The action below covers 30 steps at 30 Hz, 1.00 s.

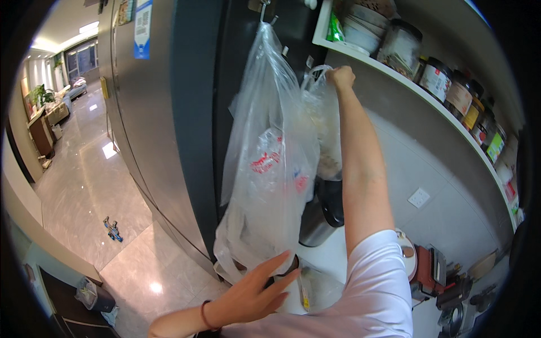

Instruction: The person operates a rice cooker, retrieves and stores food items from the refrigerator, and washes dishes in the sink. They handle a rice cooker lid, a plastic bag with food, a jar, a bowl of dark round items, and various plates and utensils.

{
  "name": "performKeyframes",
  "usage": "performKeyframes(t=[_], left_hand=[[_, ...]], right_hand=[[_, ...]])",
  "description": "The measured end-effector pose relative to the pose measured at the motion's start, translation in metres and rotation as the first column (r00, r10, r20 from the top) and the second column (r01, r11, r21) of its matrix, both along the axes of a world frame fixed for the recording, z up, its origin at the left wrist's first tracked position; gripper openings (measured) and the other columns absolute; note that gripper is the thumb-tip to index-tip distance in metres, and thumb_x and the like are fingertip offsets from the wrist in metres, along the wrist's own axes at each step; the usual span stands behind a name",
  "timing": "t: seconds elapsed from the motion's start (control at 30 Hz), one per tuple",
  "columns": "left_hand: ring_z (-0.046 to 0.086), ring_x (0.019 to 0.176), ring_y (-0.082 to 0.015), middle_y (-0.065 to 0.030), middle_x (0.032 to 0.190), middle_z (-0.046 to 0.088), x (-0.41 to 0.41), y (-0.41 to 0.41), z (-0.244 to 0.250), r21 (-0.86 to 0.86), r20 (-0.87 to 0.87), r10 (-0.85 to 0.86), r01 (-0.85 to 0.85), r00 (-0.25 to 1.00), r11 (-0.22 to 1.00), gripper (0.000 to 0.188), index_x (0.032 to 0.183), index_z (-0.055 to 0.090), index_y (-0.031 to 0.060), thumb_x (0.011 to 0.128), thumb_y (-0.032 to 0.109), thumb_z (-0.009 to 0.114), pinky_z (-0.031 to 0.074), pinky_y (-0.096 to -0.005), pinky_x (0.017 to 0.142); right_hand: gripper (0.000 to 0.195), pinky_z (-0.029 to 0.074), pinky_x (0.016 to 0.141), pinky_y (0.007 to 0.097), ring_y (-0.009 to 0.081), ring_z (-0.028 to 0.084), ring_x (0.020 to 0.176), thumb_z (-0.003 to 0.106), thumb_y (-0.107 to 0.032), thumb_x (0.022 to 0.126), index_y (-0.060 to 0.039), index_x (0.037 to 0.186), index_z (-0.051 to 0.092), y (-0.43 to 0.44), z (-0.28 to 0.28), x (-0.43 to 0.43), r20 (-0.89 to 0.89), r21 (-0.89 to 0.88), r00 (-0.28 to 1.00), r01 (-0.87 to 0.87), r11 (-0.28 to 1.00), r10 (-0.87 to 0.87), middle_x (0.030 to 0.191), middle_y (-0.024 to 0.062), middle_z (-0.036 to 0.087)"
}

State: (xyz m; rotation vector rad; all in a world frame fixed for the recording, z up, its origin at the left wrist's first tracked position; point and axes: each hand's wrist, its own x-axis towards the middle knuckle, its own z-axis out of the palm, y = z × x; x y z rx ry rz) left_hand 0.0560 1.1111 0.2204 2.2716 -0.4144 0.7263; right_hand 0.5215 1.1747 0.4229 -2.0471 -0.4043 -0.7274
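Note:
My right hand [343, 78] is raised and closed on the top handles of a smaller clear plastic bag [329, 126] with pale contents. To its left a large translucent plastic bag [270, 169] with red print hangs from a metal hook [263, 10] and bulges with what look like other bags. My left hand [253, 287], fingers apart and holding nothing, is in front of this bag's lower end; whether it touches the film I cannot tell. Behind the bags a steel container with a black lid [323, 211] stands on a white countertop [323, 251].
A white shelf [393, 69] with jars and stacked bowls [363, 31] runs along the right wall. A wall socket [419, 197] is below it. Red and black appliances [427, 266] stand at lower right. A steel refrigerator [148, 105] is at left; a toy [113, 230] lies on the floor.

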Motion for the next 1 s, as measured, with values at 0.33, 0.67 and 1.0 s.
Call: performKeyframes(t=[0.33, 0.67, 1.0], left_hand=[[0.042, 0.11, -0.0312, -0.0183, 0.125, 0.041, -0.119, 0.038, -0.112, -0.225, -0.362, 0.629, -0.719, 0.688, 0.657, 0.032, 0.112, 0.052, 0.0051, 0.08, 0.003, 0.052, 0.036, -0.0364, 0.092], [0.048, 0.098, -0.026, -0.0167, 0.123, 0.04, -0.091, 0.034, -0.125, -0.242, -0.434, 0.632, -0.759, 0.642, 0.604, 0.036, 0.107, 0.053, 0.0016, 0.073, -0.006, 0.05, 0.044, -0.0317, 0.08], [0.048, 0.099, -0.027, -0.0149, 0.122, 0.041, -0.102, 0.024, -0.154, -0.197, -0.463, 0.618, -0.754, 0.635, 0.627, 0.032, 0.108, 0.052, 0.0007, 0.076, -0.007, 0.048, 0.04, -0.0323, 0.086]], right_hand=[[0.035, 0.043, 0.057, 0.033, 0.019, 0.055, 0.068, 0.065, -0.028, 0.066, 0.0068, 0.072, 0.061, 0.037, -0.007, 0.064, -0.322, 0.032, 0.831, -0.469, 0.882, 0.454, 0.076, 0.0104, 0.059], [0.05, 0.041, 0.086, 0.0377, 0.0388, 0.053, 0.098, 0.057, -0.031, 0.072, 0.0098, 0.1, 0.055, 0.05, -0.066, 0.107, 0.041, -0.046, 0.883, -0.466, 0.884, 0.468, 0.102, 0.0312, 0.053], [0.03, 0.044, 0.079, 0.0363, 0.0295, 0.057, 0.084, 0.061, -0.017, 0.075, 0.002, 0.098, 0.054, -0.104, -0.112, -0.137, 0.732, -0.01, 0.614, -0.421, 0.907, 0.294, 0.092, 0.0149, 0.059]])
